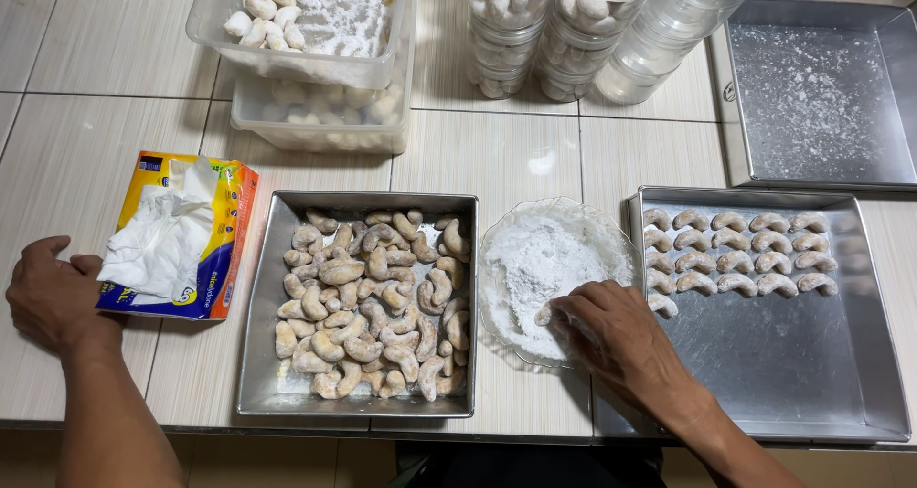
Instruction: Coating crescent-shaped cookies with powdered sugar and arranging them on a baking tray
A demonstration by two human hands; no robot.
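Observation:
My right hand rests in the glass plate of white powdered sugar, its fingers closed around a crescent cookie in the powder. To the plate's left stands a square metal tray heaped with several plain crescent cookies. To its right a second metal tray holds rows of sugar-coated crescents along its far side. My left hand lies on the tiled surface with fingers curled and empty, touching the near corner of a yellow tissue pack.
Two stacked clear plastic tubs with coated cookies stand at the back. Several clear round jars of cookies sit behind the plate. A sugar-dusted metal tray lies at the back right. The table's front edge runs just below the trays.

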